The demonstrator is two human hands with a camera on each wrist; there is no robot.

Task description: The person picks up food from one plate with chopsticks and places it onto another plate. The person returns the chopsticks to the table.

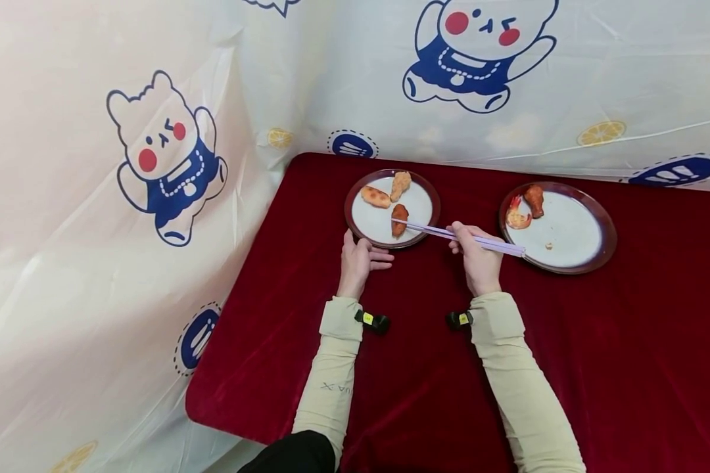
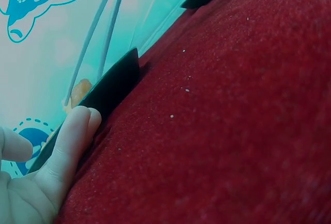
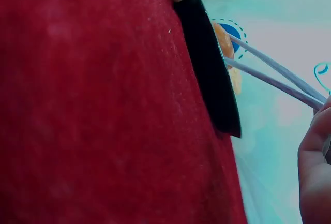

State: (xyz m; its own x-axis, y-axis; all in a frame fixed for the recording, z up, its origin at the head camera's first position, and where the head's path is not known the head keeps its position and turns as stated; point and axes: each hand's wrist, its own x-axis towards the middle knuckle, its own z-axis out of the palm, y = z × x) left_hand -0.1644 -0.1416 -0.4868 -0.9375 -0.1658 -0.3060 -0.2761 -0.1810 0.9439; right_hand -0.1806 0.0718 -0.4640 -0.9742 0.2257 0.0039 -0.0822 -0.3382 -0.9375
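Observation:
My right hand (image 1: 478, 259) holds a pair of pale purple chopsticks (image 1: 444, 232), which reach left over the left plate (image 1: 361, 226). Their tips are at a browned chicken wing (image 1: 399, 220) near that plate's front; the right wrist view shows the two sticks (image 3: 274, 81) spread apart there. I cannot tell whether they grip it. Behind the wing lie a golden oblong piece (image 1: 375, 196) and a pale fried drumstick (image 1: 400, 186). With extended fingers, my left hand (image 1: 357, 266) touches the front left rim of this brown-rimmed plate; in the left wrist view fingertips (image 2: 80, 123) rest against its dark outer side.
To the right stands a second brown-rimmed plate (image 1: 609, 240) with a shrimp (image 1: 517, 214), a brown drumstick (image 1: 534, 200) and a small crumb (image 1: 548, 246). A dark red cloth (image 1: 645, 368) covers the table. Printed white curtains (image 1: 343, 85) hang behind it and at the left.

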